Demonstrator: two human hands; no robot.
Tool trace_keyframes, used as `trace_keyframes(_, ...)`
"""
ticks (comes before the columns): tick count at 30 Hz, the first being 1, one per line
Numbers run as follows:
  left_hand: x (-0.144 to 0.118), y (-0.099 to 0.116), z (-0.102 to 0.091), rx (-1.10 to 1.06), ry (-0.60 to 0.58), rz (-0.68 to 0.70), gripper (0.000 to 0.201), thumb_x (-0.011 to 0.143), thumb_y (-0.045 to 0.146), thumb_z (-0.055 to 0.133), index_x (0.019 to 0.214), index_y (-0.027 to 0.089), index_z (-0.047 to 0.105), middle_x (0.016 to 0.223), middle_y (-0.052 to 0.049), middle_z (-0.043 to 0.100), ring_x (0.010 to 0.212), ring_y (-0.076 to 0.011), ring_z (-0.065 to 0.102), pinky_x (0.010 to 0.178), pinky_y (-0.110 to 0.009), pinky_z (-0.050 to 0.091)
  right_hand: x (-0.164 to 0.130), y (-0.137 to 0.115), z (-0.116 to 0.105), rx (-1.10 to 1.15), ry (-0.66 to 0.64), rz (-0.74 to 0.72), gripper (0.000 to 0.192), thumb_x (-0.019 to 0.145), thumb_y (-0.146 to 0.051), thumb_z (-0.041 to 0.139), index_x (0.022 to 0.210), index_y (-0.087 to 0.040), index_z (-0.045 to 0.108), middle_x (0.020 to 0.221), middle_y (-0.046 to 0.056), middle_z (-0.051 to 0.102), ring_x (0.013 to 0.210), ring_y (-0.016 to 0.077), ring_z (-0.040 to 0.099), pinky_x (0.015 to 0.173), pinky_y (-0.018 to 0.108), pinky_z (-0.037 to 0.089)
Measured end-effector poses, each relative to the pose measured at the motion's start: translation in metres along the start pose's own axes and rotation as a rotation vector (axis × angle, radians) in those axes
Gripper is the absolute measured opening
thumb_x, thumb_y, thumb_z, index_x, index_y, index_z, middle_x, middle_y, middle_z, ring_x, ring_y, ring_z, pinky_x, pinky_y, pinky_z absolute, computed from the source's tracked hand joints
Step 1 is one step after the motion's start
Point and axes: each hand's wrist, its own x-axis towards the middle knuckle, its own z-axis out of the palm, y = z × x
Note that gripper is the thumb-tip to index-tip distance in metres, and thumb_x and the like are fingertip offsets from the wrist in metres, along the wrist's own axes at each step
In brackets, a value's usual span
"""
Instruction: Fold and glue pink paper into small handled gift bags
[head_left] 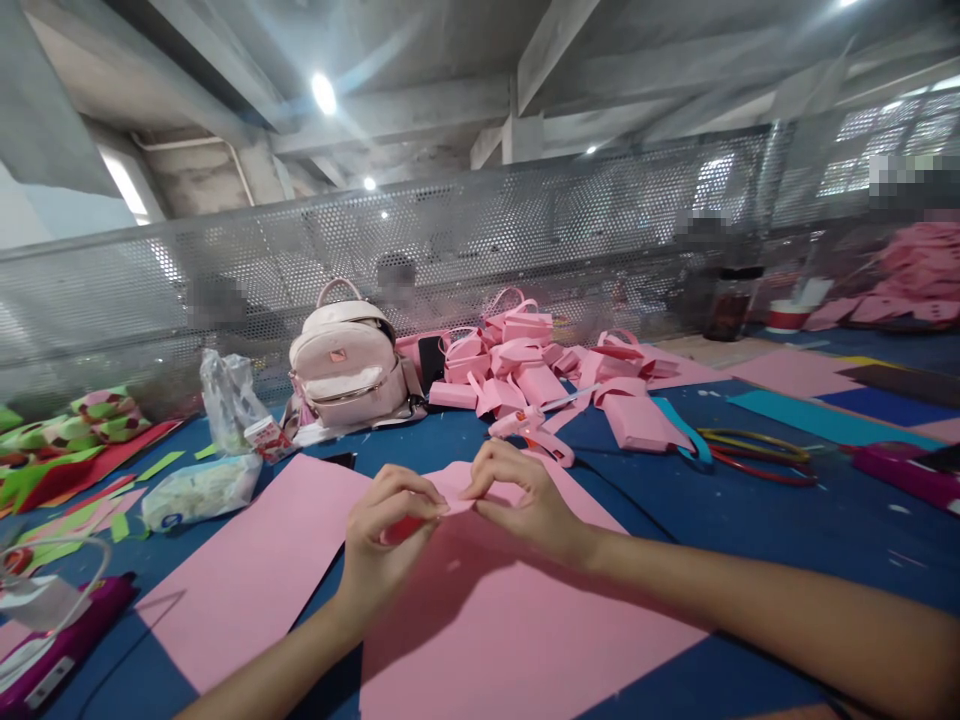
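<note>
HANDS: left hand (394, 525) and right hand (521, 500) both pinched on the far edge of pink foam sheet (487, 610) | SHEET: flat on desk (787, 520), long axis running toward the person | NEAR: glue gun (534, 432) just beyond right hand

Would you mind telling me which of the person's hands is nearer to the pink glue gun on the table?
Right. The right hand pinches the pink paper piece just below the glue gun; the left hand grips the same piece farther to the left.

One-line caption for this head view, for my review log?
Both hands, left hand and right hand, pinch a small pink paper piece over pink sheets, glue gun and pink backpack beyond.
</note>
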Motion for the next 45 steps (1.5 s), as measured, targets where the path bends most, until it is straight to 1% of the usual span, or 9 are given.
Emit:
trace_keyframes(4,-0.0008,0.0004,0.0005,-0.001,0.007,-0.013,0.017,0.088,0.006,0.067,0.083,0.021,0.070,0.085,-0.004,0.070,0.082,-0.0176,0.061,0.073,-0.031,0.048,-0.0006,0.0005,-0.0002,-0.003,-0.005,0.004,0.015,0.084,-0.008,0.071,0.078,-0.022,0.070,0.079,0.001,0.061,0.079,0.0197,0.059,0.074,0.035,0.044)
trace_keyframes(10,-0.0019,-0.0009,0.0013,-0.005,0.023,-0.042,0.013,0.088,0.009,0.070,0.083,0.021,0.071,0.085,-0.004,0.069,0.083,-0.0171,0.062,0.073,-0.029,0.049,-0.0009,0.0009,-0.0006,-0.009,0.000,0.008,0.012,0.088,-0.015,0.070,0.078,-0.022,0.070,0.079,0.002,0.062,0.079,0.0201,0.060,0.074,0.035,0.045)
trace_keyframes(18,-0.0028,-0.0025,0.0005,-0.004,0.025,-0.050,0.010,0.088,0.011,0.071,0.086,0.021,0.071,0.086,-0.004,0.069,0.084,-0.0176,0.063,0.075,-0.030,0.050,0.0008,0.0001,-0.0007,-0.016,-0.001,-0.003,0.012,0.087,-0.016,0.071,0.077,-0.022,0.070,0.079,0.002,0.061,0.078,0.0196,0.059,0.073,0.035,0.045)
trace_keyframes(26,-0.0026,-0.0027,0.0010,0.015,0.024,-0.059,0.009,0.088,0.013,0.070,0.087,0.021,0.073,0.087,-0.005,0.071,0.084,-0.0193,0.064,0.073,-0.032,0.050,-0.0005,0.0009,-0.0010,-0.014,-0.003,0.008,0.011,0.087,-0.015,0.071,0.078,-0.022,0.071,0.079,0.002,0.062,0.079,0.0203,0.059,0.074,0.035,0.045)
trace_keyframes(30,-0.0026,-0.0033,0.0009,0.021,0.021,-0.055,0.009,0.089,0.013,0.070,0.087,0.021,0.072,0.086,-0.005,0.071,0.084,-0.0193,0.064,0.074,-0.032,0.050,-0.0020,0.0025,-0.0008,-0.014,0.000,0.018,0.013,0.086,-0.012,0.071,0.078,-0.022,0.070,0.080,0.002,0.061,0.080,0.0202,0.059,0.075,0.036,0.045)
trace_keyframes(45,-0.0026,-0.0016,0.0013,0.056,0.012,-0.019,0.010,0.088,0.012,0.071,0.089,0.022,0.072,0.088,-0.004,0.070,0.085,-0.0187,0.063,0.075,-0.032,0.050,-0.0009,0.0012,0.0003,-0.029,0.004,0.010,0.012,0.088,-0.017,0.071,0.077,-0.022,0.070,0.078,0.002,0.062,0.079,0.0202,0.059,0.074,0.036,0.045)
